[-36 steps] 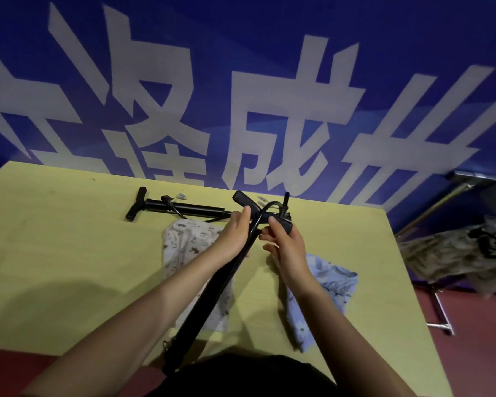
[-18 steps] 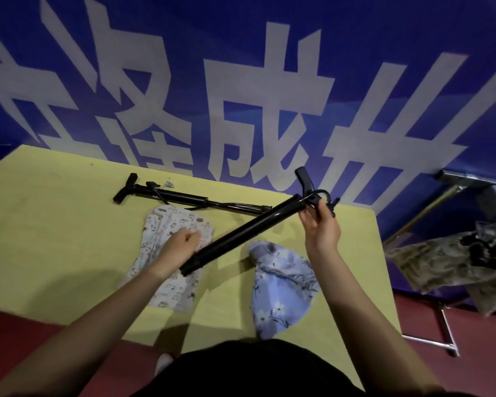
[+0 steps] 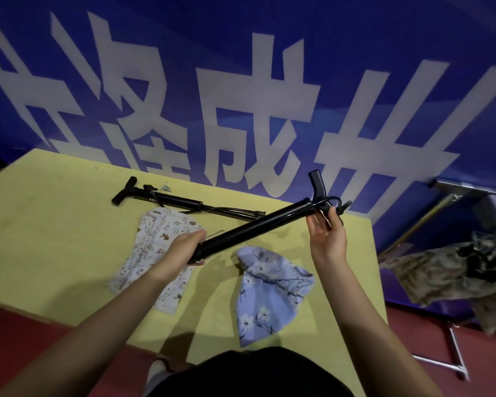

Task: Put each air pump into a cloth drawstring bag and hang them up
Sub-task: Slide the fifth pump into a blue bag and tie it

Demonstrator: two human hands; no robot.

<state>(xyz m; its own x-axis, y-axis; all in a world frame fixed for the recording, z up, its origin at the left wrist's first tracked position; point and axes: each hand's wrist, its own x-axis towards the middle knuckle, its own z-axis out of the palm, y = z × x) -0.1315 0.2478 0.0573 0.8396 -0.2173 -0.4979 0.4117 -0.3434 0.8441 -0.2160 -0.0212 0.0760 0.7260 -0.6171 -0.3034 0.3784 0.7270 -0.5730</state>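
I hold a black air pump (image 3: pixel 258 226) slanted above the yellow table (image 3: pixel 55 230). My left hand (image 3: pixel 184 250) grips its lower end. My right hand (image 3: pixel 325 233) holds its upper end by the T-handle and looped hose. A white patterned drawstring bag (image 3: pixel 158 242) lies flat under my left hand. A blue flowered drawstring bag (image 3: pixel 265 293) lies crumpled at the table's near edge, between my arms. A second black air pump (image 3: pixel 181 202) rests along the far side of the table.
A blue banner (image 3: pixel 241 81) with large white characters hangs right behind the table. To the right stands a metal-framed rack (image 3: pixel 453 365) with camouflage cloth (image 3: pixel 447 276) draped on it. Red floor (image 3: pixel 17 348) runs in front of the table.
The pump swung from upright at the table's near edge to slanted above the table. My left hand slid from its top down to its lower end; my right hand kept the handle end.
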